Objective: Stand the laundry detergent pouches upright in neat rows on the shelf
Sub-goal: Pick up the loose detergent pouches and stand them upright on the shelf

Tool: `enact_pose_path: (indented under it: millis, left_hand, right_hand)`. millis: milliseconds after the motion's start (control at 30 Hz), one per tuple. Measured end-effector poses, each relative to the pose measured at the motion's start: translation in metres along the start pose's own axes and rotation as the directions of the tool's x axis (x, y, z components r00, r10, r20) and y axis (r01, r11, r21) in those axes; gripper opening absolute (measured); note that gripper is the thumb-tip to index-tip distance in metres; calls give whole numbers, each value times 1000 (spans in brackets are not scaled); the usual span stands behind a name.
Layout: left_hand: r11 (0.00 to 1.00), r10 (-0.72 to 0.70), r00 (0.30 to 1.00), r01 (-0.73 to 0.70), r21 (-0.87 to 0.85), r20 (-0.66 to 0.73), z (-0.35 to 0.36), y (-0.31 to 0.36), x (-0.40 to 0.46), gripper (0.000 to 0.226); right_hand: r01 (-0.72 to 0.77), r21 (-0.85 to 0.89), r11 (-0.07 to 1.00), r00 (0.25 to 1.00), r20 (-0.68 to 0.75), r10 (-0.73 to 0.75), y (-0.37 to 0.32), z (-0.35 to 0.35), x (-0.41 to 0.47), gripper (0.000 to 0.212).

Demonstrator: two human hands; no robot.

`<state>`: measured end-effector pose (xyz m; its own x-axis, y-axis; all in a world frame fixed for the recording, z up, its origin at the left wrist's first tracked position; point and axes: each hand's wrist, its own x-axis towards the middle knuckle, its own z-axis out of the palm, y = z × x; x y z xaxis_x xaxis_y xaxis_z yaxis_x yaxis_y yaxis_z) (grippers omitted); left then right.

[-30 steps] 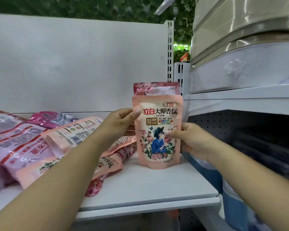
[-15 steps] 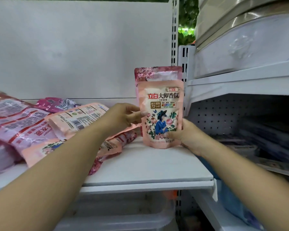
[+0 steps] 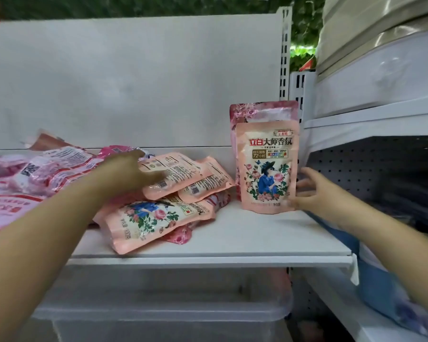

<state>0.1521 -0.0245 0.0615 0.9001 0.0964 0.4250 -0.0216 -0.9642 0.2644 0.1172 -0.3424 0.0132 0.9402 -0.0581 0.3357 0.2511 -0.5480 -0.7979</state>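
The left hand (image 3: 131, 176) lies with relaxed fingers on a flat peach pouch (image 3: 173, 175) in the pile, not closed on it. The right hand (image 3: 307, 191), open, touches the standing pouch (image 3: 267, 166) on the shelf (image 3: 232, 243). The pouches look soft and light; they are best held by both side edges.

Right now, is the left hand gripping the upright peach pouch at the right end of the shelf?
No, the left hand rests on the pile of lying pouches, apart from the upright peach pouch.
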Motion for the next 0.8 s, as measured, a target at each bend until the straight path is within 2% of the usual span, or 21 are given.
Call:
enact_pose_path:
  millis: [67,167,233,300,367,400,467,500,567,633,667,733,800]
  left_hand:
    - [1000,-23,997,24,-17,71,8,-3,3,89]
    - [986,61,998,-55,-160,30,5,-1,0,73]
    - [944,113,991,-130,-303,-72,3,-2,-6,60]
    - [868,134,963,-227,-441,-233,1,-6,-16,47]
    - [751,124,920,-331,-572,-371,-4,-11,-28,36]
    - [657,111,906,-375,-654,-408,-7,-13,-35,34]
    - [395,65,910,-400,-827,-409,-17,-16,-50,34]
    - [241,49,930,-366,-899,-365,-20,-16,-58,34]
    - [-90,78,974,-204,-975,-211,-22,-13,-72,34]
    - [-328,217,976,63,-943,-11,-20,-6,-86,33]
    - [-387,300,952,181,-904,62,-16,-4,-91,30]
    - [-412,421,894,339,-846,153,-4,1,-97,25]
    - [-301,482,861,338,-891,164,6,3,-97,29]
  right_hand:
    - [-22,-170,985,998,-58,12,-6,0,-16,85]
    - [16,-300,954,998,-48,-32,-23,15,-34,73]
    - [40,-361,932,999,37,-28,-38,32,-40,66]
    - [56,-369,928,996,86,-26,-53,54,-42,65]
    - [73,-307,949,993,108,-41,-69,75,-44,64]
    - [67,-245,967,993,107,-42,-77,84,-43,69]
    - [40,39,998,995,85,-43,-89,98,-39,89]
    - [17,238,971,996,85,-38,-96,102,-38,92]
    - [22,550,835,992,95,-88,-108,105,-35,93]
    - [55,660,749,974,130,-186,-122,106,-35,98]
    - [68,688,723,961,148,-232,-129,107,-36,97]
    - [46,721,691,950,182,-253,-140,114,-42,100]
    - [71,728,681,972,103,-212,-147,124,-47,107]
